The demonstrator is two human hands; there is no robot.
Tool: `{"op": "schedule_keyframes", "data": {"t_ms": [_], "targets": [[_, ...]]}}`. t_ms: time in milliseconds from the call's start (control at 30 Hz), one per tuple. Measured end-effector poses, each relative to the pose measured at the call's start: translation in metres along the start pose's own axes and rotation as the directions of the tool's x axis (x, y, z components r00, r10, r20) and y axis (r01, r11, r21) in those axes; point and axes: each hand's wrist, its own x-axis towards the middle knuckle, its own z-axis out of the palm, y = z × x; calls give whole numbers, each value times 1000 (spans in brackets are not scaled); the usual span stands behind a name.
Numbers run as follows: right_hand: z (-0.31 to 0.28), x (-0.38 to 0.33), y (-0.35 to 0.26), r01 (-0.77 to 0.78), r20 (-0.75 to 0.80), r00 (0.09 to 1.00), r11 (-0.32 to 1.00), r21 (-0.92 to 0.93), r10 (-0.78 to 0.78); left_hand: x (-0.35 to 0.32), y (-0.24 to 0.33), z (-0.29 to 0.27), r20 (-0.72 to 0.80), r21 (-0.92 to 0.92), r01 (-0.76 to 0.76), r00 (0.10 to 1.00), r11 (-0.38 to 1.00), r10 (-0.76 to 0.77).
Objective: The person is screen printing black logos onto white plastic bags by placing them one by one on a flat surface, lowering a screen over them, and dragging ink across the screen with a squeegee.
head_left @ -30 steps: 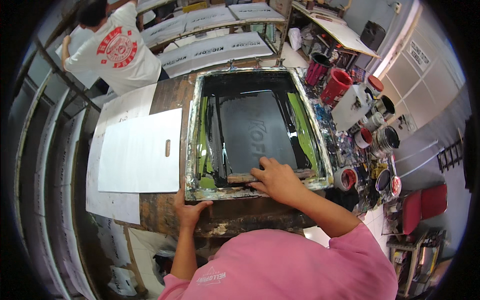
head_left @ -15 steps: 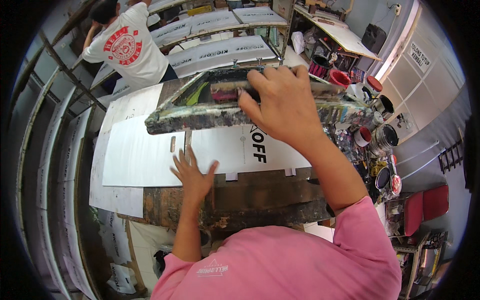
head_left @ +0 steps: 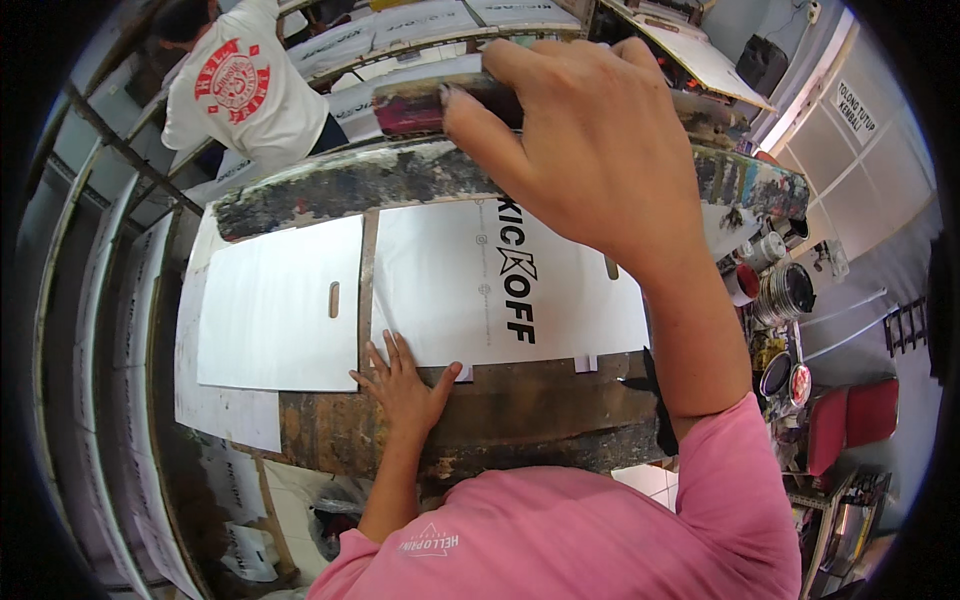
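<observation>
My right hand (head_left: 600, 150) is closed on a paint-stained squeegee (head_left: 410, 108), above the raised near bar of a screen-printing frame (head_left: 340, 185). Whether its hidden fingers also grip the frame cannot be seen. Beneath lies a white flat bag (head_left: 425, 265) with a handle slot, bearing bold black print. My left hand (head_left: 402, 395) is open, its fingers spread over the bag's near left corner and the stained table edge. To its left, blank white bags (head_left: 265, 310) with a slot lie flat, apparently stacked.
A co-worker in a white shirt (head_left: 245, 90) stands at the far left by racks of printed bags (head_left: 350, 45). Shelving (head_left: 110, 300) runs along the left. Paint cans (head_left: 785, 290) crowd the right side, with a red chair (head_left: 850, 410) nearer me.
The screen frame has risen farther off the bag with my right hand and squeegee, uncovering more print. My left hand has shifted slightly right and nearer to me.
</observation>
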Motion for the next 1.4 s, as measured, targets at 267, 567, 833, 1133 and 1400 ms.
{"op": "schedule_keyframes", "data": {"t_ms": [267, 567, 833, 1133, 1400], "targets": [[-20, 32, 0, -135, 257, 960, 988, 79, 110, 68, 56, -69, -493, -558, -341, 870, 757, 29], [-32, 21, -19, -122, 277, 951, 990, -66, 135, 56, -16, -75, -138, -919, -15, 949, 395, -284], [-18, 40, -25, -212, 308, 923, 972, -99, 233, 73, -197, -105, -118, -891, 16, 957, 454, -264], [-28, 57, -49, -552, 324, 780, 832, -48, 536, 161, -398, -147, -90, -543, 284, 916, 790, -391], [-16, 41, -13, -225, 317, 920, 973, -52, 229, 137, -214, -169, -603, -58, -204, 787, 977, 128]]}}
